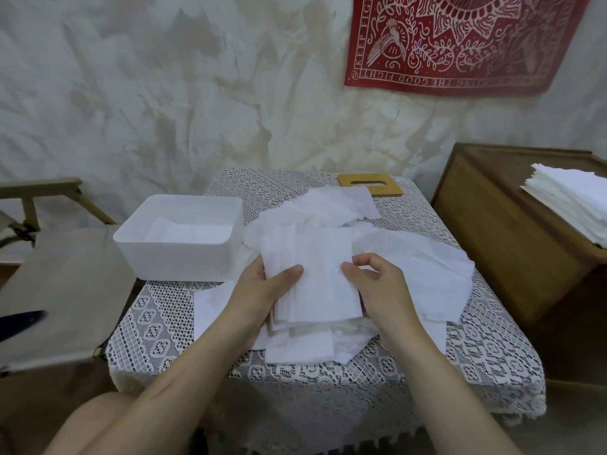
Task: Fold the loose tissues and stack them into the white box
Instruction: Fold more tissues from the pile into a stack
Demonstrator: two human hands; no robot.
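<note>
A small stack of folded white tissues [320, 274] is held above the table between both hands. My left hand [262, 290] grips its left edge, thumb on top. My right hand [377, 284] pinches its right edge, thumb on top. Under and behind them lies a heap of loose white tissues [410, 257] spread over the table. The open white box [179, 238] stands at the table's left, a little left of my left hand, with some flat tissues lying inside.
The table wears a white lace cloth [476, 349]. A wooden lid with a slot [369, 184] lies at the back edge. A wooden cabinet [502, 231] on the right carries another tissue stack [571, 198]. A folding chair [59, 284] stands at the left.
</note>
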